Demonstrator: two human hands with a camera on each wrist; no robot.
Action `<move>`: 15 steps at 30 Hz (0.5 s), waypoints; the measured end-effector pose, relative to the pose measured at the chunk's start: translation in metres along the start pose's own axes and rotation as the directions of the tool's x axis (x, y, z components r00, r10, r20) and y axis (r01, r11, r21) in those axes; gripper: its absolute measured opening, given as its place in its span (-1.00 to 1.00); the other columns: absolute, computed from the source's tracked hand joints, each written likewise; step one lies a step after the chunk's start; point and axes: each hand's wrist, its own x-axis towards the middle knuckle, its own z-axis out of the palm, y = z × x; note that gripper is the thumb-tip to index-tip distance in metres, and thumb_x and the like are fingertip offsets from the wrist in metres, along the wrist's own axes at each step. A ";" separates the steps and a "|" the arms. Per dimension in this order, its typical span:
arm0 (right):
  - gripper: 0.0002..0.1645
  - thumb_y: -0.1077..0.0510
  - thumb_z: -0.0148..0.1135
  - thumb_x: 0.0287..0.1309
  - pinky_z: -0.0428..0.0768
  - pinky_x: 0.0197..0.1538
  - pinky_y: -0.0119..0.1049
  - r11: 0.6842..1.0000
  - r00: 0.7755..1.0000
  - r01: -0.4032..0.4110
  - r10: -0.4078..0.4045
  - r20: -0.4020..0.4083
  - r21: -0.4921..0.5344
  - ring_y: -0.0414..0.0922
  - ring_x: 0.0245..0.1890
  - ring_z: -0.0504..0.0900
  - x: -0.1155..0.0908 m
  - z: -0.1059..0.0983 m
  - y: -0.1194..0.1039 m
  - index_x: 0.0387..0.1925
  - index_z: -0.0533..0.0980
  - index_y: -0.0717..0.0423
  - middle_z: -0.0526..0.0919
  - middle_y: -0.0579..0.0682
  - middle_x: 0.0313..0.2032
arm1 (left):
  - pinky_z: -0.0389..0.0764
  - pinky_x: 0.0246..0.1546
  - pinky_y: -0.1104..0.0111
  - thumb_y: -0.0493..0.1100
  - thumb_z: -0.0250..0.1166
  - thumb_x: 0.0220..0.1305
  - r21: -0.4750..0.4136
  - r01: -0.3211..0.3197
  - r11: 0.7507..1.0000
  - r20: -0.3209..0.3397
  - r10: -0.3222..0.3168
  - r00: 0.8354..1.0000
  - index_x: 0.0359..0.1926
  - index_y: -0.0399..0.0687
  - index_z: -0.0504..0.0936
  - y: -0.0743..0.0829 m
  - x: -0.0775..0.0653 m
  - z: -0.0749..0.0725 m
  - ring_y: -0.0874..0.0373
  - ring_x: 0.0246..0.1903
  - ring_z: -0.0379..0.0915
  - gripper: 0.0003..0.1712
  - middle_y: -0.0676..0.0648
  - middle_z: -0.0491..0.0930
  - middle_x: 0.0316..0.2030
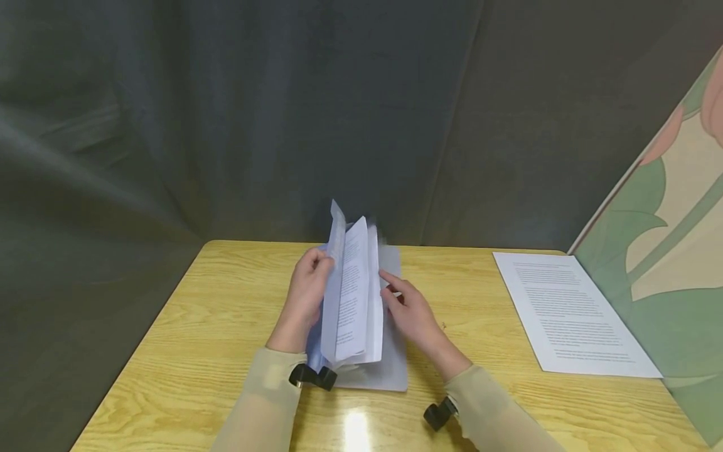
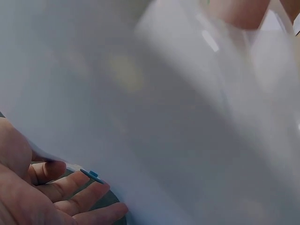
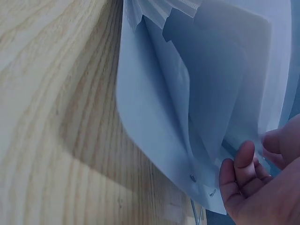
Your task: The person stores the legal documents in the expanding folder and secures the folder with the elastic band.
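Note:
A translucent expanding file folder (image 1: pixel 390 351) stands partly fanned on the wooden table, with accordion pleats (image 3: pixel 161 9) showing in the right wrist view. Printed paper (image 1: pixel 353 282) shows between its raised leaves. My left hand (image 1: pixel 309 282) holds the left cover by its edge, thumb on the near face. In the left wrist view the cover fills most of the picture, and a small blue fastener (image 2: pixel 92 176) lies by the fingers. My right hand (image 1: pixel 409 307) pinches the edge of a divider on the right side, its other fingers curled.
A printed sheet (image 1: pixel 570 314) lies flat at the table's right. Behind the table (image 1: pixel 198 351) hangs a dark curtain (image 1: pixel 350 113). A floral patterned panel (image 1: pixel 678 251) borders the right side. Small black cameras (image 1: pixel 440 414) sit on both wrists.

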 end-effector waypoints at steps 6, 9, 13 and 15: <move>-0.41 0.11 0.18 0.68 0.57 -0.09 -0.18 1.000 1.000 0.011 -0.010 0.015 -0.028 -0.03 -0.14 0.53 0.000 0.000 -0.001 0.62 0.44 -0.03 0.62 0.10 0.09 | 0.31 -0.23 0.22 -0.21 0.09 0.60 -0.008 -0.003 1.000 0.011 0.003 1.000 -0.22 -0.16 0.46 0.001 0.000 0.001 0.03 -0.20 0.35 -0.83 -0.11 0.39 -0.19; -0.40 0.11 0.19 0.67 0.57 -0.08 -0.17 0.999 1.000 0.007 -0.007 0.011 -0.040 -0.02 -0.12 0.54 0.000 0.001 -0.001 0.62 0.43 0.00 0.62 0.10 0.10 | 0.31 -0.22 0.22 -0.21 0.09 0.61 -0.007 0.001 1.000 0.010 -0.001 1.000 -0.21 -0.17 0.47 0.001 -0.001 0.001 0.03 -0.19 0.35 -0.83 -0.12 0.42 -0.17; -0.39 0.10 0.21 0.67 0.56 -0.09 -0.18 0.999 1.000 0.006 -0.006 0.008 -0.051 -0.03 -0.12 0.54 0.000 0.000 -0.001 0.62 0.43 0.01 0.62 0.09 0.08 | 0.32 -0.23 0.22 -0.22 0.08 0.60 -0.015 0.002 1.000 0.009 -0.002 1.000 -0.21 -0.17 0.48 0.001 0.000 0.001 0.02 -0.19 0.37 -0.83 -0.14 0.46 -0.14; -0.39 0.10 0.21 0.66 0.56 -0.11 -0.19 0.999 1.000 0.008 -0.008 0.008 -0.053 -0.03 -0.13 0.53 0.000 0.000 -0.001 0.62 0.43 0.02 0.62 0.08 0.07 | 0.33 -0.24 0.23 -0.22 0.08 0.60 -0.019 0.001 1.000 0.008 0.000 1.000 -0.22 -0.18 0.47 0.001 0.000 0.001 0.01 -0.19 0.38 -0.83 -0.16 0.48 -0.12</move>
